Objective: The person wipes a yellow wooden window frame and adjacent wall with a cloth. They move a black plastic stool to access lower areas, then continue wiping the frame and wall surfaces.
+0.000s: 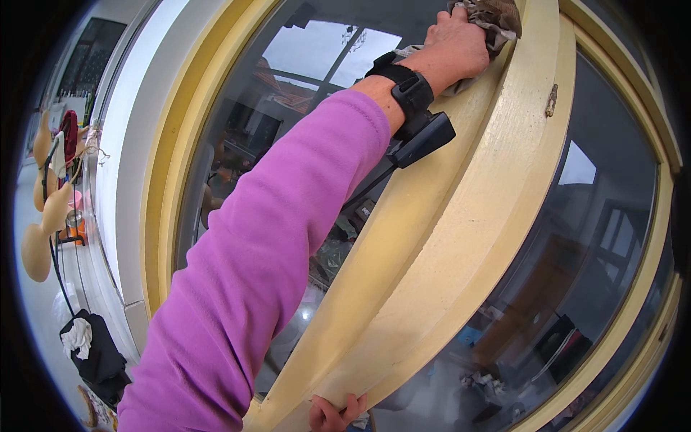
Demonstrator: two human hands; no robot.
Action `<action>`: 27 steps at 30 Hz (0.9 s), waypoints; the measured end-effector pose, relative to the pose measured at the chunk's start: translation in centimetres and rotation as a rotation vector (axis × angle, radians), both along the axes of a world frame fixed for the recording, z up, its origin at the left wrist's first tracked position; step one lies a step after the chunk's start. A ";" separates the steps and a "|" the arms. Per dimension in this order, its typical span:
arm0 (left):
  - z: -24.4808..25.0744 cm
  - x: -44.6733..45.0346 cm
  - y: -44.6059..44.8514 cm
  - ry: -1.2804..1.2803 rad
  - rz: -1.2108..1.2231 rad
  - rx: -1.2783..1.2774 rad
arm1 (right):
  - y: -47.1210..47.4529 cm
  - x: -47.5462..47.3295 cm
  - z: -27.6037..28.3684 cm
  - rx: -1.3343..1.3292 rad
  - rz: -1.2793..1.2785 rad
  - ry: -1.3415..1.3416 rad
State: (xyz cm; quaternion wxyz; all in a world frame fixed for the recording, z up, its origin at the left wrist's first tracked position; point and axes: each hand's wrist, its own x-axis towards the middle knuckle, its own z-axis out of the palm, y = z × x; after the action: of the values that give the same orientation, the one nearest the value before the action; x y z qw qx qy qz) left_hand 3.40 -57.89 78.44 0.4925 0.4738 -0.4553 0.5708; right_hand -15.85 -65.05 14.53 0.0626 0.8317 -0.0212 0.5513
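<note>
My left hand (459,46) reaches high and presses a crumpled brown and grey cloth (494,24) against the top of a cream-yellow window frame (426,216). Part of the cloth also shows under the wrist. A purple fleece sleeve (259,227) covers that arm, and a black strap with a device (407,94) is fastened round the wrist. At the bottom edge, my right hand (337,413) touches the lower part of the frame with bent fingers. Its palm is cut off, so whether it grips is unclear.
Glass panes (583,216) flank the frame and reflect a window and sky. A small metal fitting (551,100) sticks out of the frame. Dried gourds (40,251) hang at the far left, above dark fabric (97,351) with a white cloth (77,337) on it.
</note>
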 end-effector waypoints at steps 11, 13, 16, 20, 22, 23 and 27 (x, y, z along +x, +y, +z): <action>-26.1 -0.5 2.0 -0.089 -0.227 0.092 | 2.0 -0.2 1.6 0.247 0.060 -0.036; -24.3 0.1 1.9 -0.139 -0.125 0.169 | 1.5 -0.1 0.4 0.338 0.077 0.040; -17.4 1.0 -0.5 -0.350 -0.025 -0.153 | 0.7 0.1 -1.0 0.211 0.043 0.034; -6.7 0.8 -1.0 -0.192 0.202 -0.104 | 1.0 -0.5 -1.1 0.859 0.224 0.129; -4.1 -0.1 -1.0 -0.121 0.135 -0.143 | 1.4 -1.0 -0.4 0.215 -0.033 0.115; -3.5 -0.7 -1.0 -0.052 0.115 -0.107 | 1.6 -1.1 0.1 0.156 -0.064 0.116; -7.7 -1.6 -0.8 -0.118 0.158 -0.076 | 1.6 0.9 1.7 0.055 0.089 -0.164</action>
State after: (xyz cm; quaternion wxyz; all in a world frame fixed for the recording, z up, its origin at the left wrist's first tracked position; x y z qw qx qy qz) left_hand 1.81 -58.68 70.71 0.4358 0.4547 -0.4228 0.6516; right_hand -14.99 -63.40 16.24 0.0133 0.7852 -0.0044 0.6191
